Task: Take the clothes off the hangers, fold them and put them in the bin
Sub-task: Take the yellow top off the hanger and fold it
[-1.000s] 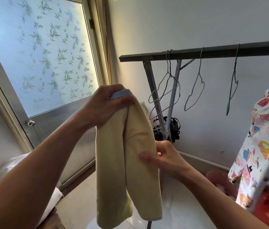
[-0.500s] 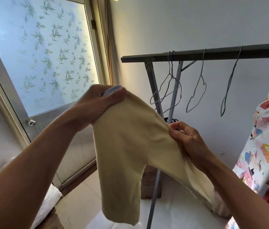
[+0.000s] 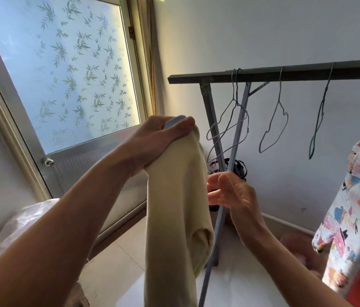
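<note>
A pale yellow pair of small trousers (image 3: 174,207) hangs folded lengthwise in front of me. My left hand (image 3: 161,140) grips it at the top, by its light blue waistband. Beside the cloth's right edge, my right hand (image 3: 230,191) has its fingers straight and relaxed and holds nothing. Several bare wire hangers (image 3: 272,127) hang from the dark clothes rail (image 3: 285,73). A cartoon-print garment (image 3: 356,207) hangs on the rail at the far right. No bin is in view.
The rack's grey legs (image 3: 216,138) stand just behind the trousers. A frosted door with a leaf pattern (image 3: 64,74) fills the left. A white surface (image 3: 236,282) lies below my hands, and a plastic-wrapped bundle (image 3: 19,227) sits at lower left.
My right hand let go of the trouser leg it had pulled out to the right. The cloth now hangs straight down from my left hand, folded narrow.
</note>
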